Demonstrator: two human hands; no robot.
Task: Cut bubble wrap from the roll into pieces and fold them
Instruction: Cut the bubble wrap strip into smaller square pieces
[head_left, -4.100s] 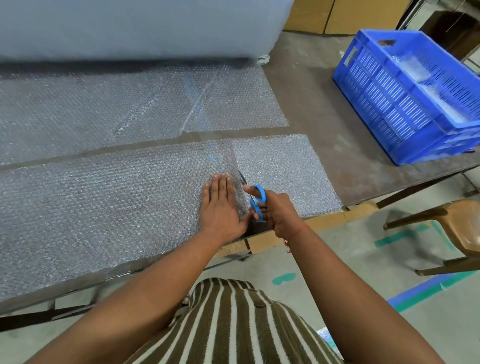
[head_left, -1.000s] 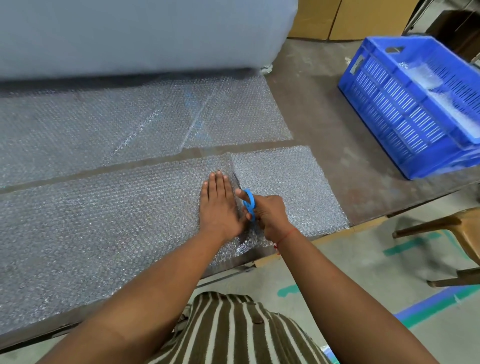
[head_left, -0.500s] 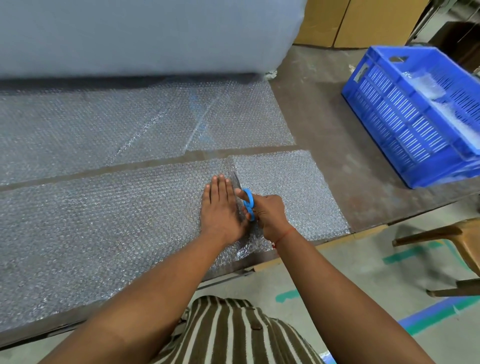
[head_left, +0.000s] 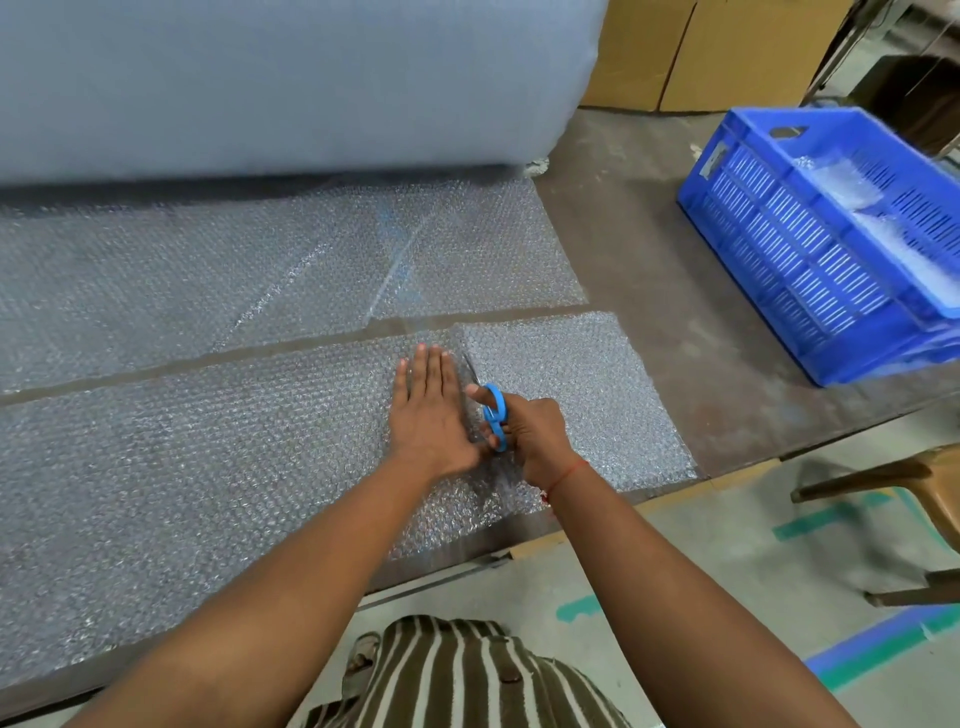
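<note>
1. Bubble wrap (head_left: 208, 467) lies flat across the table (head_left: 675, 322) in the head view, and it's the near strip, running from the left edge of the frame to a bit past our hands on the right.
2. Behind it there's a second sheet (head_left: 260, 270) coming off the big roll (head_left: 270, 83) at the far side of the table. A thin bare line of table shows between the two.
3. Our left hand (head_left: 431, 410) is flat on the strip, fingers straight and together, palm pressing the wrap down just left of the cut line.
4. Our right hand (head_left: 535, 431) is curled through the blue handles of the scissors (head_left: 491, 410), right beside the left hand, pretty much touching it. The blades point away from us along the wrap; we can't really tell how far apart they are.
5. The wrap right under and behind our hands looks crinkled, near the table's front edge.
6. Off to the right there's a blue crate (head_left: 810, 249) on the table with some clear wrap in it, well apart from the strip.
7. Cardboard boxes (head_left: 717, 52) sit behind the roll's end, and a wooden chair (head_left: 909, 483) pokes in at the right edge, on the floor.
</note>
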